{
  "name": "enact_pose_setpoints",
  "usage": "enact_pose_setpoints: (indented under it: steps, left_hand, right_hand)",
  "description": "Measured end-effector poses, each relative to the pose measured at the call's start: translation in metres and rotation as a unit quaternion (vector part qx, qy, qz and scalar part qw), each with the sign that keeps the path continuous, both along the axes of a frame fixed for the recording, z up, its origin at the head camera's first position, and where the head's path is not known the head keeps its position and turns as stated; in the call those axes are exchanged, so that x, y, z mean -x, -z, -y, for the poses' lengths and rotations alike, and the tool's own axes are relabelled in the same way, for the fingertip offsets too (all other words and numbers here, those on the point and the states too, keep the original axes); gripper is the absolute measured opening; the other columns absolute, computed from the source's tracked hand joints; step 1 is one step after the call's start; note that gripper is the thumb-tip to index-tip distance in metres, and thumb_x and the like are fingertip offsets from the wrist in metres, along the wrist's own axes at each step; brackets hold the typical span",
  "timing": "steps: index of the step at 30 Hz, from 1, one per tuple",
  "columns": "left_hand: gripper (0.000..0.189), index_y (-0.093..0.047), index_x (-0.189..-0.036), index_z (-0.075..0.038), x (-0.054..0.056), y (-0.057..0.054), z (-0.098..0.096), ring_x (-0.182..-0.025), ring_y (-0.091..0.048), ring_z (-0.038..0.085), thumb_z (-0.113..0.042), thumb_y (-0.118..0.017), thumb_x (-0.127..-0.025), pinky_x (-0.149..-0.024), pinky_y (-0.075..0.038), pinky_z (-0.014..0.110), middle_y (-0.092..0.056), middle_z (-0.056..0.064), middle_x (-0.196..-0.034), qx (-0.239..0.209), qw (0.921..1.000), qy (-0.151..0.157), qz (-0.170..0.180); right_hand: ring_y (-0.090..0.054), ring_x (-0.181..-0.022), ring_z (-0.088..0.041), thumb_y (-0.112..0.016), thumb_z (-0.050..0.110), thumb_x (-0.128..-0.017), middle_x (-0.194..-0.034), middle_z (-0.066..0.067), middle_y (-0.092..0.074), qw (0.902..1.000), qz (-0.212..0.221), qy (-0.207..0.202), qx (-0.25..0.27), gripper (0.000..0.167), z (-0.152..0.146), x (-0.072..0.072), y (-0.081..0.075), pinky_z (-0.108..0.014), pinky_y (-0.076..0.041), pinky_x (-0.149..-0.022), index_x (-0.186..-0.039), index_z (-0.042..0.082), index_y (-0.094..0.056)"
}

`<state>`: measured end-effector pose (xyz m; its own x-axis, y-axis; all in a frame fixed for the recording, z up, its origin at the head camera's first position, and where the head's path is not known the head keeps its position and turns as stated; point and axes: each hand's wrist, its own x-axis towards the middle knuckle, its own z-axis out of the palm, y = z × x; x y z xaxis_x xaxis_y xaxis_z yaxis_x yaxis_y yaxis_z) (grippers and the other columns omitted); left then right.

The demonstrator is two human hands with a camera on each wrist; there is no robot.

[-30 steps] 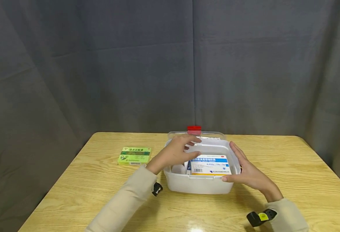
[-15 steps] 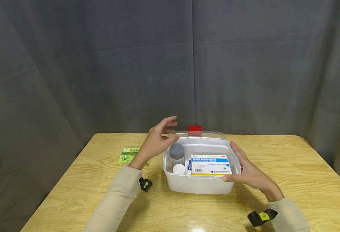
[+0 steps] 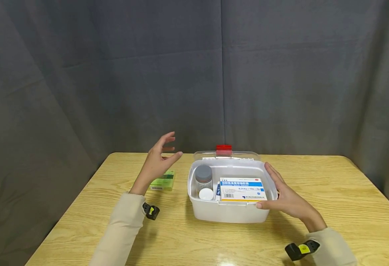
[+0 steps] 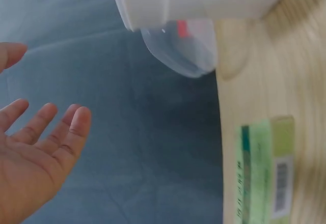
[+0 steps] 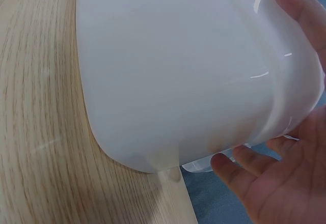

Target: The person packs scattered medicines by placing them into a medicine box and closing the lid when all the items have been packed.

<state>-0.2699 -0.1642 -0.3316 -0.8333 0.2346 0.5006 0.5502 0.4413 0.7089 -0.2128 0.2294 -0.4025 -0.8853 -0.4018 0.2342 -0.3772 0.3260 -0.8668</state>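
Note:
My left hand (image 3: pixel 156 159) is raised at the left, fingers apart and holding nothing. It partly covers a green medicine box (image 3: pixel 164 181) on the table; in the left wrist view that green box (image 4: pixel 265 175) lies to the right of the hand. With my right hand (image 3: pixel 289 199) I hold the right end of a white plastic storage box (image 3: pixel 229 213), thumb at the front rim and fingers along its side. Inside it are a white-and-blue medicine box (image 3: pixel 242 190), a jar with a grey lid (image 3: pixel 203 173) and a round white cap (image 3: pixel 206 194).
Behind the storage box its clear lid (image 3: pixel 242 155) hangs open, with a red latch (image 3: pixel 224 147). All of this stands on a wooden table (image 3: pixel 194 244). A dark grey curtain (image 3: pixel 161 74) hangs behind the table's far edge.
My left hand has moved left, from over the storage box to over the green medicine box, uncovering the grey-lidded jar. The right hand stays at the storage box's end.

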Motion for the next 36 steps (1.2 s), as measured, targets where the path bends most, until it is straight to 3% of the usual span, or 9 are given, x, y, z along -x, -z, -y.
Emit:
enact_pose_setpoints:
  steps: [11,22,36]
  left_hand:
    - [0.062,-0.039,-0.147,-0.014,0.000,0.016,0.026,-0.125,-0.048,0.038,-0.021,-0.068,-0.093,-0.092,-0.048,0.053,-0.042,0.014,-0.144,0.018,0.9993,-0.010,0.031]
    - [0.062,-0.041,-0.146,-0.011,0.000,0.024,0.050,-0.126,-0.044,0.040,-0.027,-0.068,-0.093,-0.095,-0.043,0.056,-0.043,0.017,-0.143,0.080,0.9950,-0.029,0.054]
    - [0.075,-0.039,-0.146,-0.004,0.009,0.041,0.080,-0.127,-0.036,0.048,-0.008,-0.078,-0.082,-0.096,-0.040,0.059,-0.037,0.023,-0.145,0.127,0.9850,-0.050,0.106]
  right_hand:
    - [-0.020,-0.133,-0.045,-0.083,0.014,-0.074,-0.159,-0.017,0.007,1.0000,0.002,0.003,-0.002,0.120,-0.002,0.000,0.001,-0.068,-0.034,-0.095,-0.157,0.016,0.003]
    - [-0.016,-0.135,-0.045,-0.083,0.014,-0.074,-0.159,-0.017,0.008,1.0000,-0.001,0.004,-0.002,0.120,-0.001,-0.001,0.001,-0.071,-0.031,-0.096,-0.157,0.018,0.003]
    - [-0.013,-0.136,-0.046,-0.083,0.015,-0.074,-0.159,-0.016,0.009,1.0000,-0.003,0.002,-0.006,0.119,-0.001,0.001,0.003,-0.073,-0.030,-0.095,-0.157,0.019,0.003]
